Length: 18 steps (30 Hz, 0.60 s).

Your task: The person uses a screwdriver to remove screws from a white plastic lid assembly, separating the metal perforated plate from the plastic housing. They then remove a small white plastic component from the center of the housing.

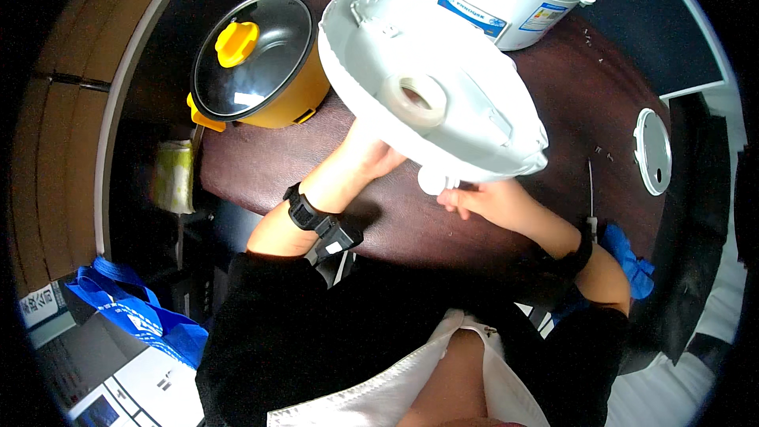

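A large white plastic lid shell [466, 79], like a rice cooker's, is held tilted above the table with its hollow inside showing. A round collar with a hole sits in its middle. My left hand [375, 152] grips the shell from below at its near left side; the fingers are partly hidden behind it. My right hand [489, 204] is closed at the near rim, its fingers curled beside a small round white knob [433, 180]. The white rice cooker body [518, 35] stands behind the shell, its dark inside partly visible.
On the left stands a yellow pot [296, 95] with a glass lid [273, 39]. Several small screws [601, 150] lie on the brown table [261, 162], near a screwdriver [591, 221]. A white oval cover [652, 152] and blue cloth [628, 261] are on the right.
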Available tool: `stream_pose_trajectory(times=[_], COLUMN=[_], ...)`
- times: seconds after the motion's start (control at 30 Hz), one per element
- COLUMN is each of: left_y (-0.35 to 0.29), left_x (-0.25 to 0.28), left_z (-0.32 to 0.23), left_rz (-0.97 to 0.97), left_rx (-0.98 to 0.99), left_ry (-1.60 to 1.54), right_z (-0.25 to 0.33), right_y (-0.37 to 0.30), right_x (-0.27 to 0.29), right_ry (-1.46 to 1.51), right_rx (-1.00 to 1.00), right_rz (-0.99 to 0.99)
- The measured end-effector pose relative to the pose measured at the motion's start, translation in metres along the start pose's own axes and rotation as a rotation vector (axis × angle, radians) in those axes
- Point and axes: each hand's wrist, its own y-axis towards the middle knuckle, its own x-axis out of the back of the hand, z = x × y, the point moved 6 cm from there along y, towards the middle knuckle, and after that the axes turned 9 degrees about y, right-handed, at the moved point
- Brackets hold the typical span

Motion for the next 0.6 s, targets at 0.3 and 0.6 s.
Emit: stream_pose_trajectory(times=[0.3, 0.6], left_y=[-0.011, -0.01], left_x=[-0.01, -0.009], left_z=[-0.003, -0.003], left_rz=[0.081, 0.06], left_rx=[-0.041, -0.039], left_ry=[0.051, 0.075], right_z=[0.022, 0.029], right_y=[0.006, -0.001], right_x=[-0.019, -0.014], right_ry=[0.676, 0.895], right_rx=[0.229, 0.318], right_rz=[0.041, 0.082])
